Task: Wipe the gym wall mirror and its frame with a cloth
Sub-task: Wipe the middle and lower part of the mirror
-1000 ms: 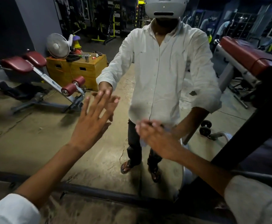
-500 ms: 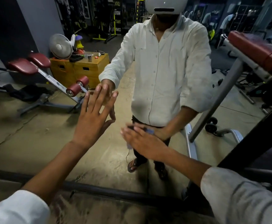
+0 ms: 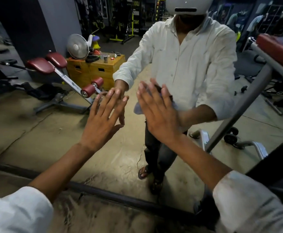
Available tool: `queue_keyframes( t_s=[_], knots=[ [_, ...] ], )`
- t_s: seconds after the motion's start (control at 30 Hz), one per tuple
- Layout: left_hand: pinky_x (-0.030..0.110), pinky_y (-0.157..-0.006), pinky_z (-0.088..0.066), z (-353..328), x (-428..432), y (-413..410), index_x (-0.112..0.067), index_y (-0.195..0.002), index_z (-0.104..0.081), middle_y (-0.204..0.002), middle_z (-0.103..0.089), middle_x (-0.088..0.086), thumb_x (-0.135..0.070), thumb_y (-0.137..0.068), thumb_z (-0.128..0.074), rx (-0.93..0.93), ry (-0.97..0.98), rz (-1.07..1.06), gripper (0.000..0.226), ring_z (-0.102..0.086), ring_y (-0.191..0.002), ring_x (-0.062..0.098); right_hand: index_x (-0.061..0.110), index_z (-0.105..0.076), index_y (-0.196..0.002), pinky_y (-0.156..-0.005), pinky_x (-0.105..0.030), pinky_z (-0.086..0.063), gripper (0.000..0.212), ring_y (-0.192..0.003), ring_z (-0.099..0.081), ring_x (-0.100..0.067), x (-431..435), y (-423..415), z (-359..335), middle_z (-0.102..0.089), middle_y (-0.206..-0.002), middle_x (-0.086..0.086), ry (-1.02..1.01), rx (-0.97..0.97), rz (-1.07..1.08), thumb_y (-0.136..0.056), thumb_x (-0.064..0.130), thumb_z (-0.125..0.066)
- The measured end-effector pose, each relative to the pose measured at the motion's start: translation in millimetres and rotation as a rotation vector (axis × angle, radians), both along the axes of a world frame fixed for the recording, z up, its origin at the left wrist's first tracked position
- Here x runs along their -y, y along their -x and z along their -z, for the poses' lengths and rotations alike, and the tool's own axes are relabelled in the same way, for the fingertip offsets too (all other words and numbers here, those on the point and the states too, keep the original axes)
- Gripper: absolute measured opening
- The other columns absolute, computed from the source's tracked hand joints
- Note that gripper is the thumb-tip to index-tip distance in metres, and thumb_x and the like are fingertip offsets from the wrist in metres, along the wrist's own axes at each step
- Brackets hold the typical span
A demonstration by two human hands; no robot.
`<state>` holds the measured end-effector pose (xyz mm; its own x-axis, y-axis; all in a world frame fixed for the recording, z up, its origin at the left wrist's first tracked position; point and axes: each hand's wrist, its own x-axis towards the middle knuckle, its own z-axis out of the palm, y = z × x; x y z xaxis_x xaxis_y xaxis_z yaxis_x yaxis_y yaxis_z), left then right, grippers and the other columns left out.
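Both hands lay flat against the wall mirror [image 3: 36,132]. The right hand [image 3: 159,115] pressed a pale blue cloth [image 3: 138,108] to the glass, its fingers [image 3: 143,96] stretched straight over the cloth rather than curled around it. Just left of the cloth, the left hand [image 3: 102,121] rested bare on the glass with fingers spread wide. Below the cloth ran the mirror's dark lower frame [image 3: 103,193].

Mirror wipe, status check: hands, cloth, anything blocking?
Left hand flat, open, on mirror. Right hand pressing cloth on glass. Nothing blocking.
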<state>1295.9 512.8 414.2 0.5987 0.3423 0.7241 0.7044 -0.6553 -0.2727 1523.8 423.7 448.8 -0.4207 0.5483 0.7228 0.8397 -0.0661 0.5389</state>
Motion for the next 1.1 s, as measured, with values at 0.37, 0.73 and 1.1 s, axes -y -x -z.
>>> queue_keyframes(
  t_s=[0.37, 0.73, 1.1],
  knots=[
    [0.063, -0.13, -0.015, 0, -17, 53, -0.014, -0.171, -0.009, -0.178, 0.002, 0.019, -0.032, -0.09, -0.083, -0.015, 0.048, -0.15, 0.111, -0.005, -0.164, 0.04, -0.004, -0.026, -0.162, -0.131, -0.05, -0.006, 0.054, -0.158, -0.027, -0.034, 4, -13, 96, -0.031, -0.169, -0.017, 0.305, 0.323, -0.125, -0.11, 0.007, -0.018],
    [0.062, -0.13, -0.017, -11, -37, 72, -0.015, -0.169, -0.025, -0.175, -0.013, 0.021, -0.029, -0.09, -0.083, -0.078, -0.06, -0.033, 0.099, -0.02, -0.162, 0.041, 0.003, -0.025, -0.164, -0.13, -0.056, -0.007, 0.057, -0.159, -0.014, -0.035, -40, 36, -10, -0.023, -0.172, -0.016, -0.048, 0.012, -0.13, -0.108, 0.01, -0.035],
    [0.07, -0.126, -0.016, -41, -78, 122, -0.022, -0.172, -0.013, -0.177, -0.002, 0.021, -0.031, -0.082, -0.09, -0.113, -0.028, -0.039, 0.118, -0.004, -0.164, 0.04, 0.009, -0.033, -0.163, -0.132, -0.045, 0.0, 0.052, -0.162, -0.012, -0.026, -67, 71, 30, -0.028, -0.171, -0.012, 0.236, 0.043, -0.167, -0.111, 0.018, -0.039]
  ],
)
